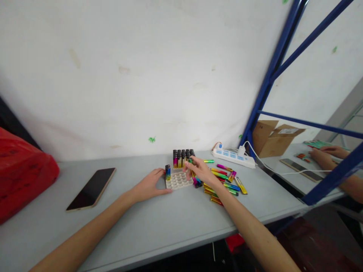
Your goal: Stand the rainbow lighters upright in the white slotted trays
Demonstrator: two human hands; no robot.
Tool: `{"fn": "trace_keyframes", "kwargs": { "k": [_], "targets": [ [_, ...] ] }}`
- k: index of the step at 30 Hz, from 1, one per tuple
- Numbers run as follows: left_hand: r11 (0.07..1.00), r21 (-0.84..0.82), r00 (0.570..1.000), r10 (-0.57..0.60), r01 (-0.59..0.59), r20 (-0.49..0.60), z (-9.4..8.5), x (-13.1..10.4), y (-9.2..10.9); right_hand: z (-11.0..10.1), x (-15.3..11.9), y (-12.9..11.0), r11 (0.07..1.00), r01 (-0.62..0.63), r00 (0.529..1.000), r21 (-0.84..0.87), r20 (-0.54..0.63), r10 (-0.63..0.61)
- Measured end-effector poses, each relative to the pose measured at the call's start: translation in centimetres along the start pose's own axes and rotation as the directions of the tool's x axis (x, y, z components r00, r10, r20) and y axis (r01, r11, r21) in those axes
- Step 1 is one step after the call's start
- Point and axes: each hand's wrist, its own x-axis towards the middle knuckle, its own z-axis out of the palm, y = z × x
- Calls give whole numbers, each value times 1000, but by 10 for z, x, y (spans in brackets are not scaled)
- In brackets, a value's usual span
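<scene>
I have left hand low, palm down, released, thumb and fingers spread at left end of tray; standing lighter just beside its fingertips. My right hand arches over tray's right side, fingers curled down; cannot tell whether grasping anything. Lighter rows beyond it, loose lighters to its right.

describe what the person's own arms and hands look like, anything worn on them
The left hand and right hand are bare, without gloves. Both forearms are slim and uncovered as far as they show, with no sleeves, watch or bracelet visible. Rings and fingernail details are too small to tell.
</scene>
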Motion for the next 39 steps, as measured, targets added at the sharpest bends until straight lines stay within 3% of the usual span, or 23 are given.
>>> {"fn": "trace_keyframes", "kwargs": {
  "k": [2, 6, 12, 19, 23, 26, 30, 32, 34, 39],
  "targets": [
    [1000, 5, 1000, -9, 9, 6, 0, 0, 0, 3, -1, 1, 999, -44, 999, -5, 5, 44],
    [1000, -7, 1000, -11, 12, 22, -1, 0, 3, 8, 2, 6, 995, -55, 993, -78, -110, 47],
    [1000, -18, 1000, -9, 9, 24, -1, 0, 4, 22, 11, 16, 962, -269, 935, 45, -229, 272],
    [1000, -17, 999, -16, 17, 36, -1, 0, 4, 25, 14, 30, 969, -246, 929, -38, -295, 224],
    [999, -30, 1000, -12, 12, 28, -1, 0, 4, 26, 13, 26, 984, -155, 962, -89, -242, 130],
    [1000, -23, 1000, -8, 8, 22, 0, 0, 3, 32, 9, 19, 972, -49, 989, -228, -150, 15],
    [1000, -14, 1000, -4, 5, 21, 2, 1, 2, 40, 2, 8, 840, 180, 975, -511, -19, -220],
    [1000, -20, 1000, 1, 0, 22, 3, 1, 1, 42, 1, 4, 761, 231, 957, -606, -1, -290],
    [1000, -29, 1000, 3, -3, 23, 3, 1, 1, 44, 1, 2, 752, 197, 963, -629, -18, -268],
    [999, -35, 1000, -8, 9, 23, 2, 1, 3, 47, 4, 9, 827, 91, 985, -554, -74, -158]
  ]
}}
